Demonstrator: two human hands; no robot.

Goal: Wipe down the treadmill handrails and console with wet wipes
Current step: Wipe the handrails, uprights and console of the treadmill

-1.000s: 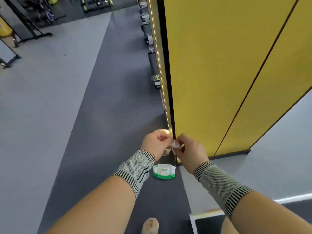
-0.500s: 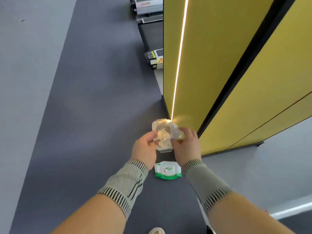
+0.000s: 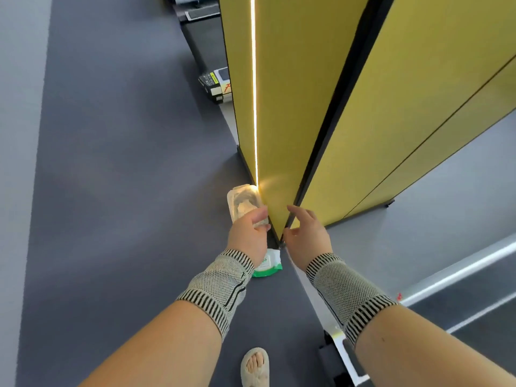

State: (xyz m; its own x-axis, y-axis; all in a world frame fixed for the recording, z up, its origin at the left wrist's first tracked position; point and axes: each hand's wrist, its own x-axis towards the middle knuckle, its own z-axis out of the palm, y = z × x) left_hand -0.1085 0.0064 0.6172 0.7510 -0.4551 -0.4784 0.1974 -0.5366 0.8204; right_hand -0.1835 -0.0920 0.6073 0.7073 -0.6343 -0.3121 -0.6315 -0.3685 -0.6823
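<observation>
Since earlier, right hand (image 3: 305, 236) released the wipe and spread; left hand (image 3: 248, 236) pinches wipe (image 3: 261, 219)

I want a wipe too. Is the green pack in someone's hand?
No, the green wet-wipe pack lies on the floor, below the left hand.

Clear glossy plastic container (image 3: 242, 202)

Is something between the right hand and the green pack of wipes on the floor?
Nothing visible blocks it. The right hand hovers open above the wet wipes pack, which the left hand partly hides.
</observation>
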